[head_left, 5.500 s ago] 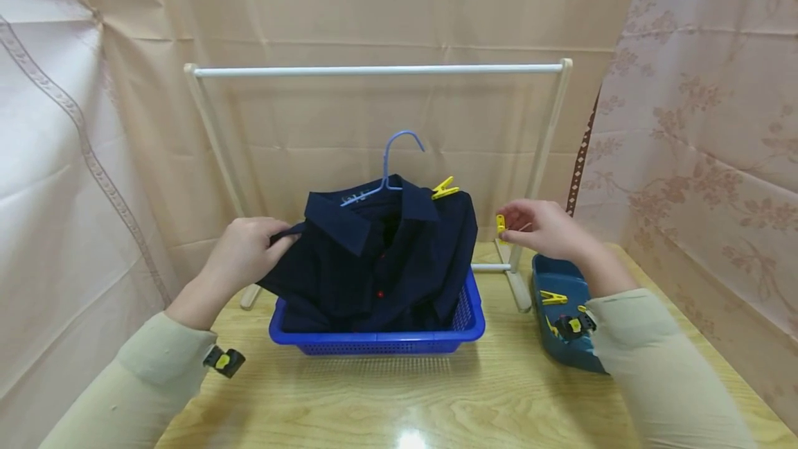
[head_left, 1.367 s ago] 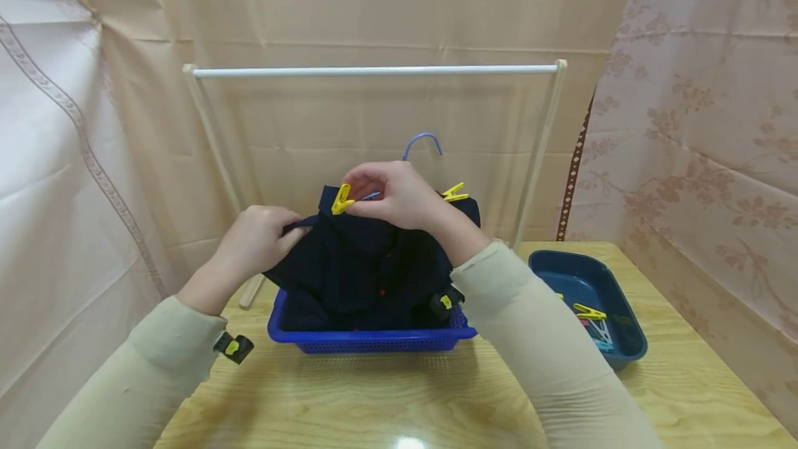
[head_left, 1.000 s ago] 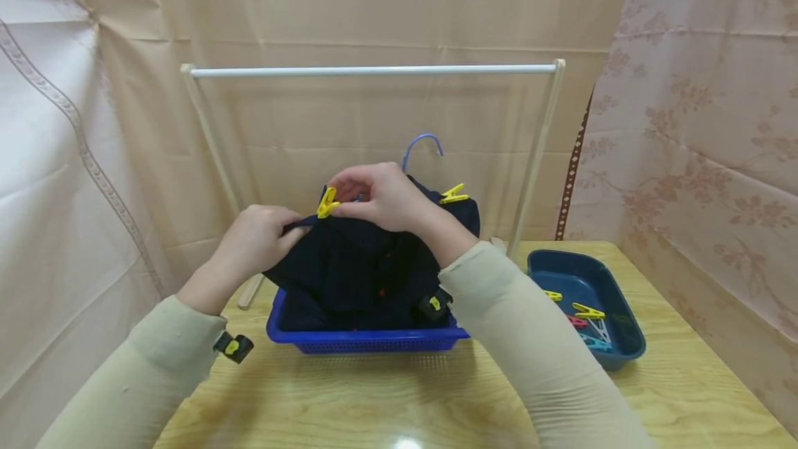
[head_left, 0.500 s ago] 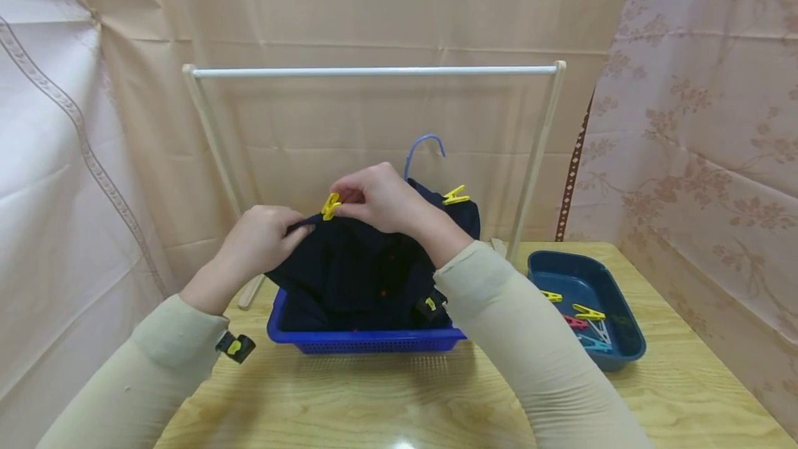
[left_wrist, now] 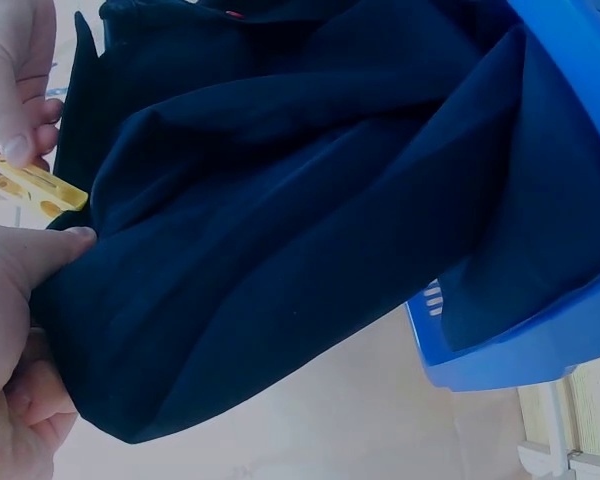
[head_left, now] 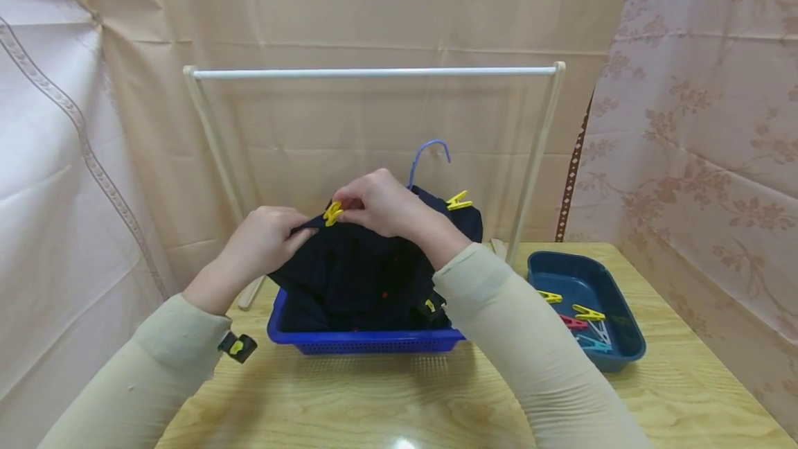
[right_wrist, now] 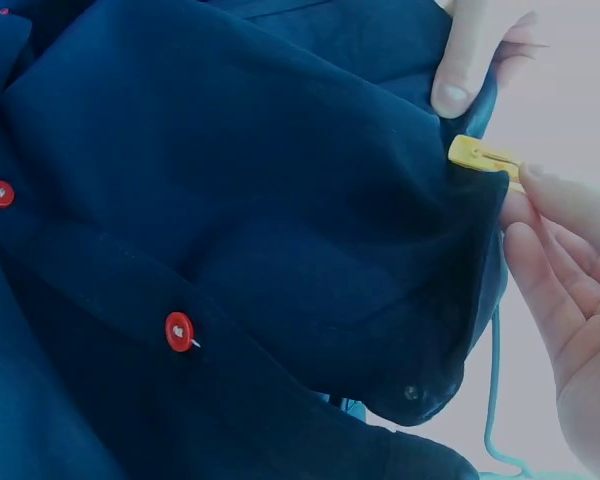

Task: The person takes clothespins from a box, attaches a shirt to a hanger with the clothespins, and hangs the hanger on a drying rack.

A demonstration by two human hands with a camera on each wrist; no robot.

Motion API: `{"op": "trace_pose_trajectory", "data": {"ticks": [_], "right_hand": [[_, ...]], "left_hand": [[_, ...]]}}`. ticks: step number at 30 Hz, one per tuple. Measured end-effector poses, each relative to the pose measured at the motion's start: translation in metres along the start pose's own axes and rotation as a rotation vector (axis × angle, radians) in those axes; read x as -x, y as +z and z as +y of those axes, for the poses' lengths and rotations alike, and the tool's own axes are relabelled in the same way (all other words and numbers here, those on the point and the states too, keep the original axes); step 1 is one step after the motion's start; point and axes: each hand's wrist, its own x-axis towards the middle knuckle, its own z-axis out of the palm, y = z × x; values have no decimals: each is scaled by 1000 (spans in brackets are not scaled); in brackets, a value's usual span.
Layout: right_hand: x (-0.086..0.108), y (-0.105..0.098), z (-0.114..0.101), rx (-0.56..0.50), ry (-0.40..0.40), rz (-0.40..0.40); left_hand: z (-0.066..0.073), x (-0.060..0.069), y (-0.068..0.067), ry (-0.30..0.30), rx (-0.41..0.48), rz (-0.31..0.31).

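Note:
A dark navy shirt [head_left: 361, 269] with red buttons lies over a blue basket [head_left: 368, 342], a blue hanger [head_left: 418, 158] inside its collar. At the shoulder on the left, my left hand [head_left: 258, 244] pinches the cloth's edge between thumb and fingers. My right hand [head_left: 395, 208] pinches a yellow clothespin [head_left: 333, 213] just beside it. In the left wrist view that clothespin [left_wrist: 42, 187] has its nose at the fabric edge; in the right wrist view the clothespin [right_wrist: 477, 156] lies over the cloth. Another yellow clothespin [head_left: 458, 201] sits clipped on the opposite shoulder.
Behind the basket stands a rack with a white rail [head_left: 374, 73]. To the right, a dark teal bin [head_left: 632, 338] holds yellow, red, white and light blue clothespins. Everything stands on a wood-grain table [head_left: 374, 400], with curtains behind and at both sides.
From beside the teal bin, my right hand has carried the clothespin left to the shirt's shoulder. Lately it has dipped slightly, and the hanger hook has shifted right. My left hand keeps its hold.

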Motion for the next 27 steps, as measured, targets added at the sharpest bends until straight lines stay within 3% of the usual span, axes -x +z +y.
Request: {"op": "trace_pose_trajectory", "data": {"ticks": [20, 27], "right_hand": [[-4, 5, -2, 57, -4, -59], [-1, 10, 1, 32, -2, -37]], "left_hand": [[5, -2, -3, -46, -5, -45], [5, -2, -3, -111, -2, -92]]}}
